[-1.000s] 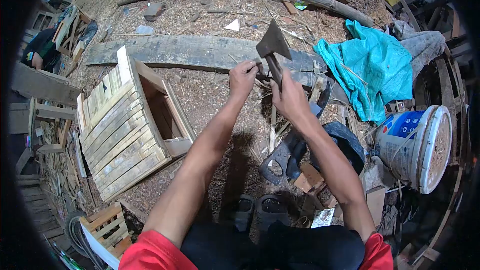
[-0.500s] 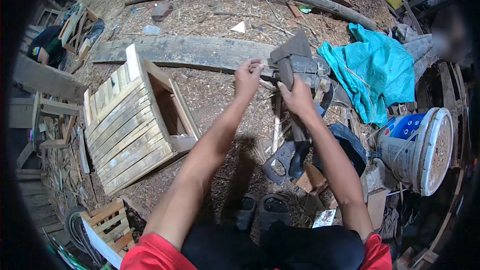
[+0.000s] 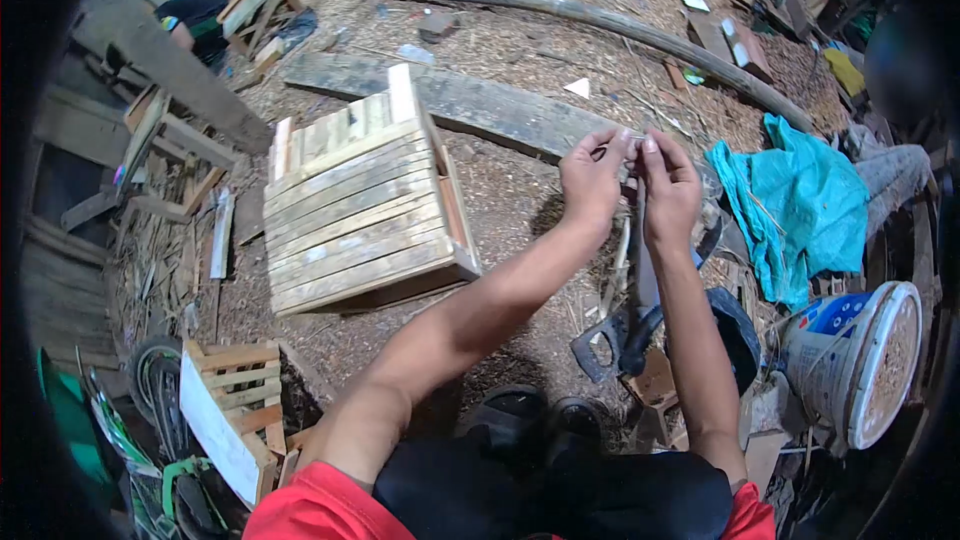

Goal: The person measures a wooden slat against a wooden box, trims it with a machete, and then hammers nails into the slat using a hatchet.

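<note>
My left hand (image 3: 592, 180) and my right hand (image 3: 672, 190) are close together at the end of the weathered plank (image 3: 470, 110). Their fingertips pinch a small, thin, pale piece (image 3: 637, 137), too small to name for sure. Below them a handsaw (image 3: 598, 348) lies with its handle toward my feet; my right forearm covers part of the area around it. No hatchet can be made out now. To the left sits a wooden slatted box (image 3: 360, 225), tilted, its opening turned toward the right.
A teal tarp (image 3: 800, 215) and a white bucket (image 3: 835, 360) on its side lie at right. A long pole (image 3: 590, 12) crosses the ground ahead. At lower left are a small slatted wooden piece (image 3: 240, 395) and a bicycle wheel (image 3: 160, 380). Another person's arm (image 3: 182, 35) shows at upper left.
The hatchet has left my right hand and is out of sight. Both hands have come together, fingertips pinching the small piece. The view has turned left, shifting the scene rightward.
</note>
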Available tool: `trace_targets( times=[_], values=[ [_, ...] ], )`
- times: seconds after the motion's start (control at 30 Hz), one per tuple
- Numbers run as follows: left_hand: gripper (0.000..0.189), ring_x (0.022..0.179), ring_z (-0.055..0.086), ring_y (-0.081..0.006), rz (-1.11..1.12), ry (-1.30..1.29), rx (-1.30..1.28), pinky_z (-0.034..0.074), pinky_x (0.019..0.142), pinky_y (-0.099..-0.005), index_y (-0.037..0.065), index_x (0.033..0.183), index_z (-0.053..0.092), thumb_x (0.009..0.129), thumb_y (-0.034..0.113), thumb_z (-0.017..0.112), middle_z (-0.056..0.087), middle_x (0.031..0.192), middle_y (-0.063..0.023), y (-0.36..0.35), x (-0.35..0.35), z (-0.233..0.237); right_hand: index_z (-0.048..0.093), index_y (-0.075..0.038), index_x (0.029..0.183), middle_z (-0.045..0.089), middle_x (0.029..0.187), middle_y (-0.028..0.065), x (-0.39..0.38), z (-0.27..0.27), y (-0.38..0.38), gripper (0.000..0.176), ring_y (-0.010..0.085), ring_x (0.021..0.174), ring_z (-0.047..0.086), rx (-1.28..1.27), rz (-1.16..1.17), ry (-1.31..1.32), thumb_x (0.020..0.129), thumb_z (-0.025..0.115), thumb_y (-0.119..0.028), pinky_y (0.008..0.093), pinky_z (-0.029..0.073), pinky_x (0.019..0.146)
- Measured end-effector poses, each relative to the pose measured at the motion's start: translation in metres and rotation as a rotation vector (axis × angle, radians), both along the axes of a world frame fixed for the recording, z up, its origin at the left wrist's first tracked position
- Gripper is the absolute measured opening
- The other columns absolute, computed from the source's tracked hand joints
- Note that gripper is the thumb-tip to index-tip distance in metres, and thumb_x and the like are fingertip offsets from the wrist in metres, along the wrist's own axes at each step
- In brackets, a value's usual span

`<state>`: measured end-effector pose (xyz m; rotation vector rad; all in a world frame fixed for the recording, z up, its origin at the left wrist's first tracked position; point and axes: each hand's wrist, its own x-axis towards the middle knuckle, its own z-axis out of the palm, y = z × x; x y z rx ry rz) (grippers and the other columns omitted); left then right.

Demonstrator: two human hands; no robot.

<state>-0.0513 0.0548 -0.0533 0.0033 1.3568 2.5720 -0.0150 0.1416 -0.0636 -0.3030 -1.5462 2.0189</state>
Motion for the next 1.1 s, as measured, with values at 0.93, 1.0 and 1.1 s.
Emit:
trace_targets(
  times=[0.93,1.0,1.1],
  values=[
    [0.031,0.109,0.059,-0.0382,0.248,0.984,-1.518,0.045,0.094,-0.0461,-0.001,0.108,0.064,0.091,0.024,0.060,0.063,0.113,-0.0221,-0.285,-0.074,0.038,0.063,0.002,0.095,0.071,0.083,0.0097,-0.137,0.027,-0.171,0.011,0.0130,0.077,0.068,0.562,0.559,0.223,0.095,0.060,-0.008,0.0280,0.052,0.068],
    [0.028,0.105,0.060,-0.0362,0.166,0.936,-1.426,0.045,0.091,-0.0466,0.000,0.105,0.065,0.091,0.023,0.060,0.065,0.105,-0.0189,-0.282,-0.074,0.041,0.063,0.003,0.095,0.071,0.083,0.0097,-0.135,0.026,-0.170,0.012,0.0136,0.077,0.068,0.586,0.567,0.198,0.095,0.060,-0.009,0.0285,0.052,0.068],
    [0.023,0.096,0.061,-0.0365,0.215,0.992,-1.440,0.048,0.085,-0.0447,-0.001,0.103,0.065,0.089,0.017,0.063,0.065,0.102,-0.0177,-0.279,-0.073,0.043,0.063,0.003,0.095,0.071,0.083,0.0105,-0.134,0.027,-0.167,0.013,0.0141,0.075,0.069,0.597,0.558,0.175,0.095,0.060,-0.009,0.0293,0.052,0.068]
  ],
)
